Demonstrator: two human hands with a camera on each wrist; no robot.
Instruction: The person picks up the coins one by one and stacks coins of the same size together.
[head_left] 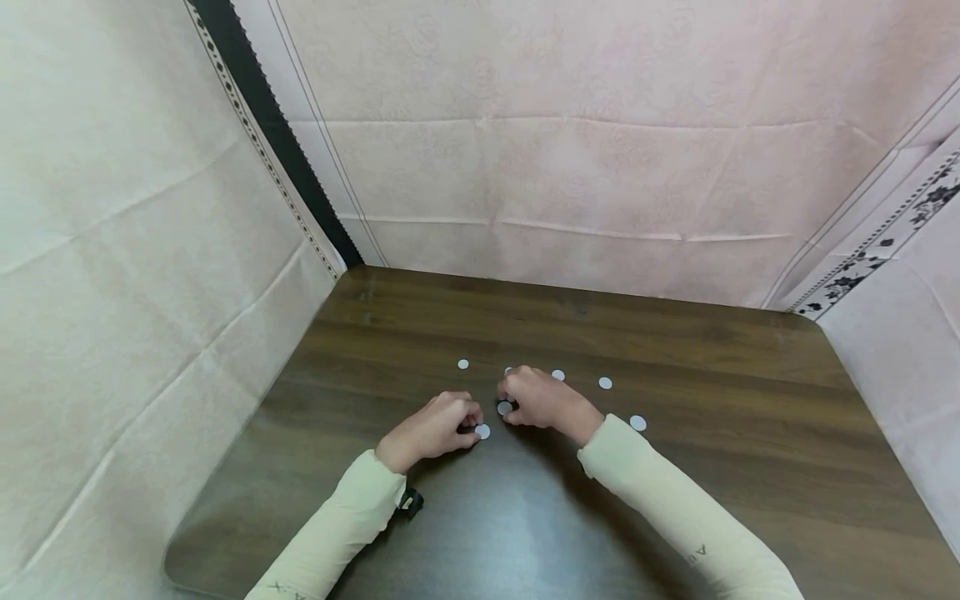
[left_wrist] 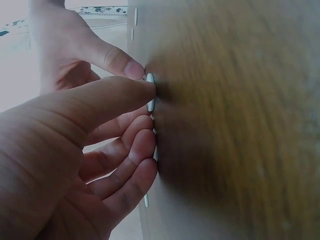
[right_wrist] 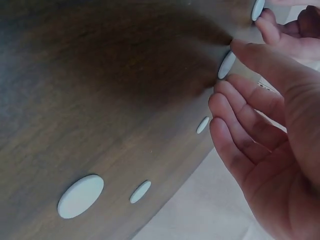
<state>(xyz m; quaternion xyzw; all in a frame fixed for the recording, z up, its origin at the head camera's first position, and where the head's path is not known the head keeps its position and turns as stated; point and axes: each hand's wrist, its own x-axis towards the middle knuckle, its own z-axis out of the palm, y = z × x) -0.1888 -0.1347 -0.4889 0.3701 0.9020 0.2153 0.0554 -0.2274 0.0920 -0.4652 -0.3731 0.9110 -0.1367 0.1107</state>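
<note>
My left hand point(head_left: 442, 423) grips a small white disc point(head_left: 482, 432) at its edges, low over the wooden table. In the left wrist view, the thumb lies against one face side of that disc point(left_wrist: 151, 106), with curled fingers beside it. Slightly farther off, my right hand point(head_left: 542, 398) pinches another white disc point(head_left: 504, 408) between thumb and fingertips. The right wrist view shows this disc point(right_wrist: 227, 65) flat against the tabletop, thumb at one end and fingers at the other. Both hands are close together, though apart.
More white discs lie on the brown wooden table point(head_left: 315, 467): one at back left point(head_left: 462, 364), one partly hidden behind the right hand, and others rightward point(head_left: 605, 383). Another disc point(head_left: 638, 423) sits near the right cuff. Pale cloth point(head_left: 562, 183) hangs around the table's edges.
</note>
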